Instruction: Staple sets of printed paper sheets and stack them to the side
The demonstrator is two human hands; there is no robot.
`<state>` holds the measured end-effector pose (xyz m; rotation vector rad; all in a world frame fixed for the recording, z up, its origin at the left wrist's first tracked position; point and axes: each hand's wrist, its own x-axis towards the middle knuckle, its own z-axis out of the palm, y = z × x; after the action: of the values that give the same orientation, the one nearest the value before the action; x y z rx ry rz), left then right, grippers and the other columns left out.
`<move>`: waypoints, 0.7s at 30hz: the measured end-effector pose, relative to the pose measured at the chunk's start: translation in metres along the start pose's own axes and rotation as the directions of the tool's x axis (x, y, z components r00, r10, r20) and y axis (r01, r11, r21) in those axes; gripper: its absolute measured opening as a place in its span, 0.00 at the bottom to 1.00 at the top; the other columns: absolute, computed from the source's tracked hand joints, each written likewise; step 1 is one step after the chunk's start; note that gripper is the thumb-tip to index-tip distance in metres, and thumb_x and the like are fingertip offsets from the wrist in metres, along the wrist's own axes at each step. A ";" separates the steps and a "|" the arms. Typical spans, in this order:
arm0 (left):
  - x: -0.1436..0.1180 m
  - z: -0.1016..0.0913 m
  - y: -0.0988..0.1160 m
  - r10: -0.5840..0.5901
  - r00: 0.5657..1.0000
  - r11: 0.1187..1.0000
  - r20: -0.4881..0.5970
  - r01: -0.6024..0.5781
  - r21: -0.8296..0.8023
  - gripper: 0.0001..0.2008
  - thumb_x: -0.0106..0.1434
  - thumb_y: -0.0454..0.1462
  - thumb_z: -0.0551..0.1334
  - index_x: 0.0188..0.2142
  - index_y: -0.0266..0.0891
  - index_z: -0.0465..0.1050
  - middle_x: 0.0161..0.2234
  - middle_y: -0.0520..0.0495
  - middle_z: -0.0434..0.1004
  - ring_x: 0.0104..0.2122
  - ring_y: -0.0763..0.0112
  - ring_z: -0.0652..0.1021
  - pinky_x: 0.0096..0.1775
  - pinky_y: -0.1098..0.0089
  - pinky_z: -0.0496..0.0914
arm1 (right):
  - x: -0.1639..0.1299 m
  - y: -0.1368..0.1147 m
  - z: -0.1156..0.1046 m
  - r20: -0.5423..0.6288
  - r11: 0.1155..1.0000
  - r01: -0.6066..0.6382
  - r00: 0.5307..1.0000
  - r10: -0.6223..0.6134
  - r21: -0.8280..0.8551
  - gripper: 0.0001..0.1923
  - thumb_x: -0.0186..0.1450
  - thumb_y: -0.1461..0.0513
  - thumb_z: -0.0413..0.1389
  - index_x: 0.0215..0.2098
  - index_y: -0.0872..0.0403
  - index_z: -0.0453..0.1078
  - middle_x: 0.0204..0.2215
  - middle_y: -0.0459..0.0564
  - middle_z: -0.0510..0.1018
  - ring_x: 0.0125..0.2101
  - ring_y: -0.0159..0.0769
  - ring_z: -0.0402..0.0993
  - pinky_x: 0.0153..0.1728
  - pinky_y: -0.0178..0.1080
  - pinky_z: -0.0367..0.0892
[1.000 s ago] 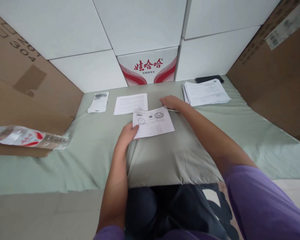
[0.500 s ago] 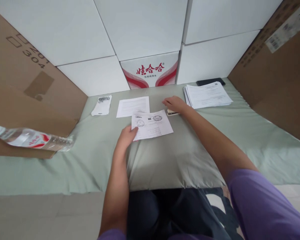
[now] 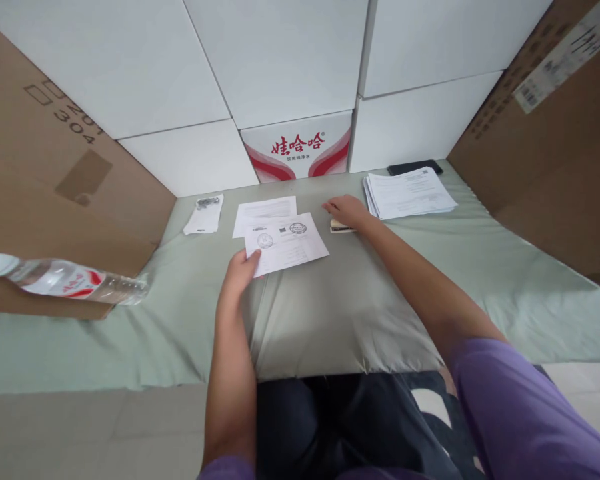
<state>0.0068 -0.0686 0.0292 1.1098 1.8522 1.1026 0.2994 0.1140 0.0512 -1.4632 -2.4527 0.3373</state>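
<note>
My left hand pinches the lower left corner of a stamped paper sheet, thumb on top. The sheet bears round and oval black stamps and is raised slightly off the cloth. Its upper edge overlaps another printed sheet lying behind it. My right hand is closed over a small cream-and-dark stapler on the cloth; much of the stapler is hidden under the palm. To the right of that hand lies a stack of printed papers.
A dark phone lies behind the stack. On the left are a white card with dark metallic pieces and a tilted water bottle. White boxes line the back; cardboard boxes flank both sides of the green cloth.
My left hand has drawn the stamped sheet to the left, farther from the stapler. My right hand has stayed over the stapler. The view has shifted slightly.
</note>
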 end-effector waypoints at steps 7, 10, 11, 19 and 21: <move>-0.001 0.000 0.006 0.104 0.990 0.977 -0.100 -0.120 -0.177 0.20 0.59 0.49 0.64 0.39 0.33 0.76 0.27 0.45 0.80 0.21 0.69 0.77 0.20 0.74 0.69 | -0.047 -0.023 -0.012 -0.065 0.631 -0.073 0.979 0.193 0.773 0.22 0.72 0.46 0.53 0.34 0.55 0.73 0.34 0.53 0.82 0.30 0.34 0.76 0.33 0.35 0.69; -0.002 0.003 0.007 0.142 0.987 0.971 -0.078 -0.154 -0.181 0.22 0.60 0.51 0.64 0.42 0.33 0.77 0.29 0.44 0.82 0.25 0.66 0.80 0.23 0.72 0.73 | -0.068 -0.034 -0.008 0.080 0.380 -0.107 0.993 0.086 0.919 0.21 0.65 0.45 0.61 0.35 0.55 0.74 0.31 0.52 0.81 0.27 0.34 0.75 0.26 0.35 0.69; -0.001 0.005 0.007 0.148 0.986 0.970 -0.076 -0.160 -0.181 0.23 0.60 0.51 0.64 0.43 0.33 0.76 0.30 0.44 0.82 0.26 0.65 0.81 0.23 0.72 0.74 | -0.073 -0.036 -0.005 0.114 0.328 -0.121 0.993 0.042 0.937 0.20 0.64 0.46 0.63 0.35 0.55 0.75 0.29 0.52 0.81 0.25 0.34 0.75 0.24 0.35 0.69; 0.003 0.021 0.001 0.193 0.972 0.952 -0.136 -0.219 -0.216 0.25 0.61 0.54 0.63 0.43 0.34 0.74 0.28 0.45 0.81 0.24 0.67 0.80 0.24 0.71 0.75 | -0.087 -0.054 0.032 0.177 -0.062 -0.179 0.984 -0.032 0.982 0.19 0.60 0.49 0.66 0.41 0.54 0.74 0.34 0.52 0.84 0.16 0.26 0.62 0.17 0.34 0.61; 0.003 0.024 0.001 0.200 0.969 0.948 -0.146 -0.229 -0.221 0.27 0.61 0.55 0.63 0.45 0.33 0.74 0.30 0.44 0.82 0.25 0.66 0.81 0.24 0.70 0.75 | -0.090 -0.067 0.043 0.186 -0.141 -0.185 0.983 -0.005 0.973 0.18 0.62 0.49 0.65 0.40 0.53 0.73 0.34 0.51 0.84 0.16 0.26 0.64 0.17 0.34 0.63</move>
<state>0.0269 -0.0583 0.0200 1.1438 1.6640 1.5047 0.2704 0.0009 0.0233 -0.7075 -1.1051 1.8996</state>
